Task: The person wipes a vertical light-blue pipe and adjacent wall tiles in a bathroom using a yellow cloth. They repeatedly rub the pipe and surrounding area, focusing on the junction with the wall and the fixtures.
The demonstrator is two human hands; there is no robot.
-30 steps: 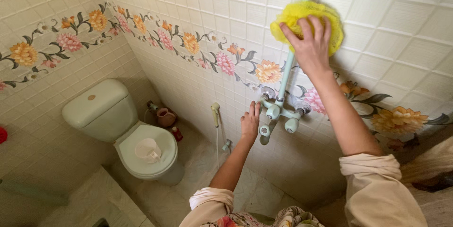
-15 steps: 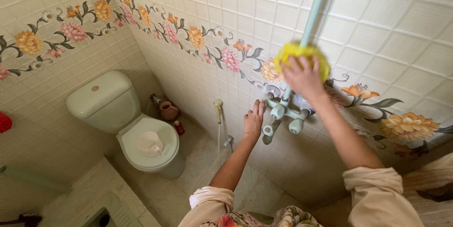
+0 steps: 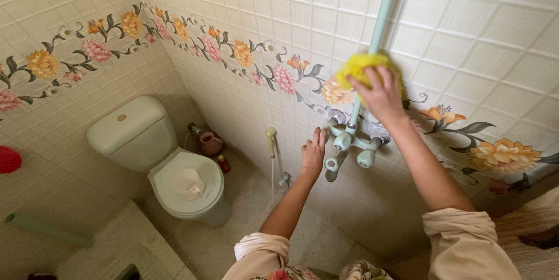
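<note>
— What are the fingers doing?
— The right hand (image 3: 381, 95) has its fingers curled and bunched into a yellow mesh scrubber (image 3: 362, 66), pressing it against the pale green riser pipe (image 3: 381, 15) on the far wall, just above the mixer tap (image 3: 348, 140). The left hand (image 3: 314, 153) lies flat on the wall tiles (image 3: 291, 0) just left of the tap, fingers straight and close together, holding nothing

— How would that scrubber handle?
— I'd judge it light, soft and springy; it squashes to the pipe's curve and can't break. Wet, it could slide around in the palm, so a full-hand grip around its bulk suits it better than a fingertip pinch. The pipe looks stiff and smooth, likely slick if soapy

— Counts?
— One scrubber, one riser pipe, one mixer tap with two knobs and one spout. Further left, one bidet sprayer (image 3: 271, 138) hanging on the wall with its hose. At the far left, one pale green toilet (image 3: 151, 140) with one white plastic jug (image 3: 187, 183) on its closed lid; between toilet and wall, one brown jug (image 3: 209, 142) and one small red bottle (image 3: 224, 164). One floral border (image 3: 174, 27) runs along both walls
</note>
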